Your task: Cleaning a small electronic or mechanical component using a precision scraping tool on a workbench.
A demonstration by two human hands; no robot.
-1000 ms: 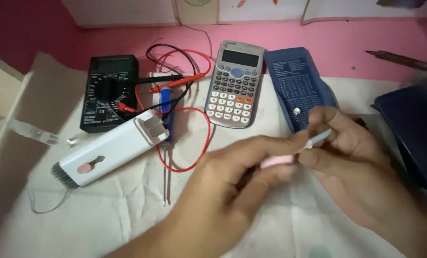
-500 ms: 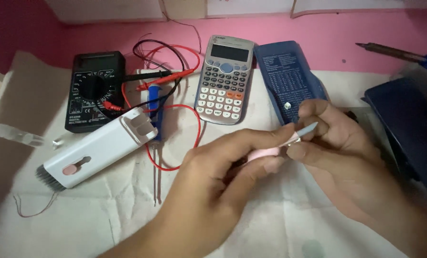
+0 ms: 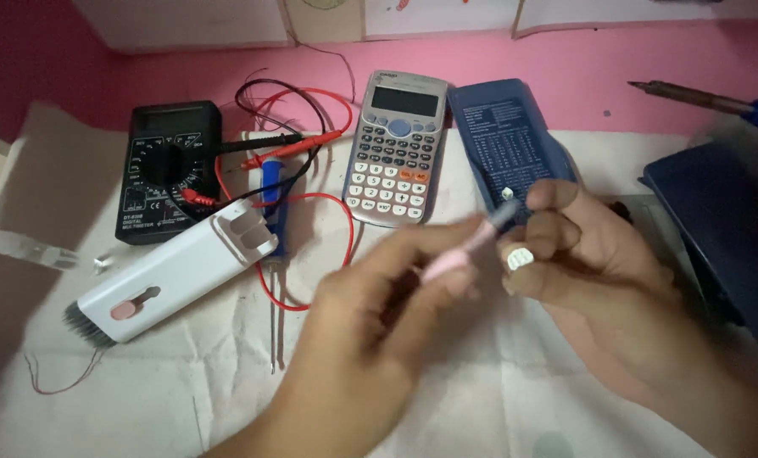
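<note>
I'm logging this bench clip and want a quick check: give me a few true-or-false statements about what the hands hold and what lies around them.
1. The left hand holds a slim pink tool. True.
2. The right hand holds the soldering iron. False: the iron lies apart at the upper right.
3. The calculator lies between the black multimeter and the blue cover. True.
4. The white brush case stands upright. False: it lies flat on the white sheet.

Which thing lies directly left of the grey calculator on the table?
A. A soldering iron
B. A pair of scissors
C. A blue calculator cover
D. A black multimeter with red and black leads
D: the black multimeter and its leads lie left of the grey calculator.
</note>
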